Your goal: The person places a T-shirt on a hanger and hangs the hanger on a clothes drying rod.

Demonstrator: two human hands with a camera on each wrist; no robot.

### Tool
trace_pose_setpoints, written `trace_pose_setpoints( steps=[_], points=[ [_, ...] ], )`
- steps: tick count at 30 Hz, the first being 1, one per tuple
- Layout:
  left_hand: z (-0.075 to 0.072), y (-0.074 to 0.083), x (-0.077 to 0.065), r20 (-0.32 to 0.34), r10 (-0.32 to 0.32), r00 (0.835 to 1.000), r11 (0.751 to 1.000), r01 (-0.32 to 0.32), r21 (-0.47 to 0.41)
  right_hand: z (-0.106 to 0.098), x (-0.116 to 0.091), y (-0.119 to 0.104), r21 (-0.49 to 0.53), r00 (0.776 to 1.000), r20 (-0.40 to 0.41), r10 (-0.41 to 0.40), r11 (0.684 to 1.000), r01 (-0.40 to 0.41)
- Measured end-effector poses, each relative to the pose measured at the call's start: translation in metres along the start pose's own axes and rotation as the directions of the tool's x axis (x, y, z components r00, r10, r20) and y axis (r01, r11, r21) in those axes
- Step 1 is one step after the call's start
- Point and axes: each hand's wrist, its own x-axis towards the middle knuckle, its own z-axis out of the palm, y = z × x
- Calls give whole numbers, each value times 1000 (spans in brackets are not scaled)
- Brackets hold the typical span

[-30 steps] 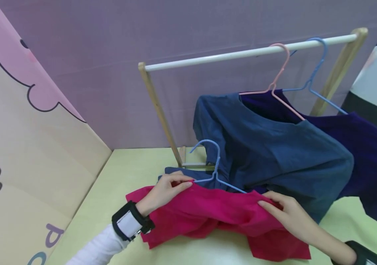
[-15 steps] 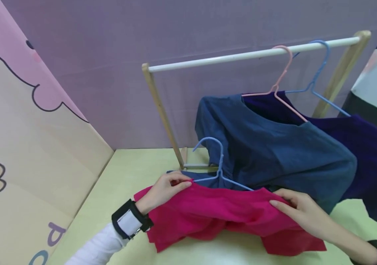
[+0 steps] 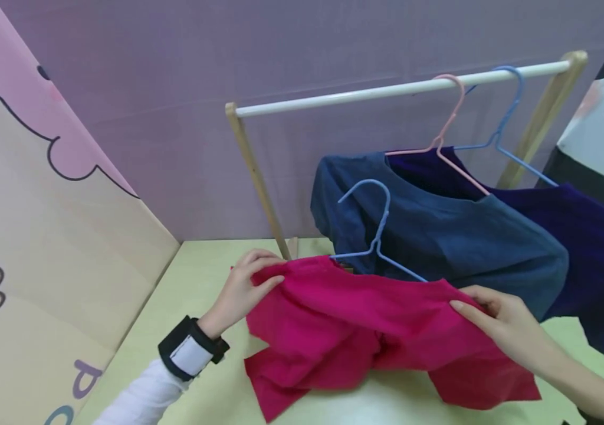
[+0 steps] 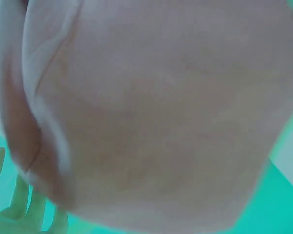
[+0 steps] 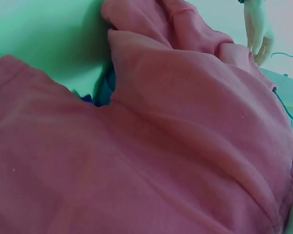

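In the head view a bright pink-red short-sleeved shirt hangs between the two hands, its lower folds over the table. A blue hanger sits in its neckline, hook up; the hanger's ends are hidden in the cloth. My left hand pinches the left shoulder between thumb and fingers. The right shoulder is pinched by my right hand. Cloth fills most of the left wrist view, with fingers at lower left. The right wrist view shows the shirt and the left hand beyond it.
Behind stands a wooden rack with a white bar. From it hang a blue-grey shirt on a pink hanger and a dark purple shirt on another blue hanger. A printed panel stands to the left of the yellow-green table.
The shirt and hanger have risen, and the hook has moved right. My left hand has shifted from beside the neckline outward along the shoulder and up. The right hand has moved right and slightly up.
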Motion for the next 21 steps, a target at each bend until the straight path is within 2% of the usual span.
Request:
trace_pose_setpoints(
  steps=[2,5,12,21],
  points=[
    [-4,0,1,-33,18,999,1000,-18,12,-6,3,-1,-6,1000,-15,14,1000,-14],
    [-7,-1,1,-49,25,998,1000,-24,18,-15,8,-4,-16,998,-51,21,1000,-22],
    [-4,-4,-7,1,-47,999,999,47,9,-34,22,-14,-38,996,-94,10,999,-14],
    [3,-5,-12,46,-73,996,995,76,-69,-55,36,-34,-71,993,-111,29,997,-37]
  ],
)
